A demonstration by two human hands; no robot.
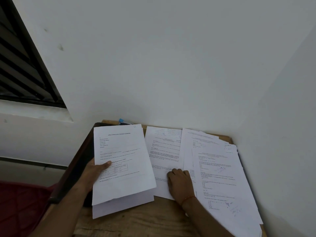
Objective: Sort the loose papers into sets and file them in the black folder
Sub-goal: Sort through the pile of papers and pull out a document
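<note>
Loose papers lie in three groups across the wooden table: a held set at the left, a single sheet in the middle and a fanned pile at the right. What I take for the black folder shows only as a dark corner behind the held set, at the table's far left.

At the left, I worry that the held set hangs by the table's left edge with its lower sheets slipped out of line. A slack grip could send them to the floor. In the middle, a sliding palm could crease the sheet or drag it under its neighbours and mix the sets. At the right, the pile is splayed along the wall and its near end runs past the table's edge, so a nudge could spill it.

I see the left hand gripping the held set, thumb on top and fingers hidden beneath. The right hand rests on the middle sheet with its fingers loosely bent, holding nothing.
</note>
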